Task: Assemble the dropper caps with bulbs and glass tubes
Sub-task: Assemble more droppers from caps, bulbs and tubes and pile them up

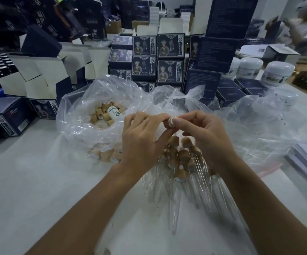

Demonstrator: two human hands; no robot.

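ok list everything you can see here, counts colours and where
cap in hands: one, tan with a white part, pinched between both hands above the pile
assembled droppers: many, tan caps on clear glass tubes, piled on the table under the hands
loose caps: many, tan, inside the open clear bag at centre left
small bottle: one, white with green print, lying among the loose caps
plastic bags: several, clear, crumpled across mid table
printed boxes: many, dark blue, stacked behind the bags
open cartons: several, white inside, at left
jars: several, white, at right rear
table: one, white
left hand: pinches the cap
right hand: pinches the cap
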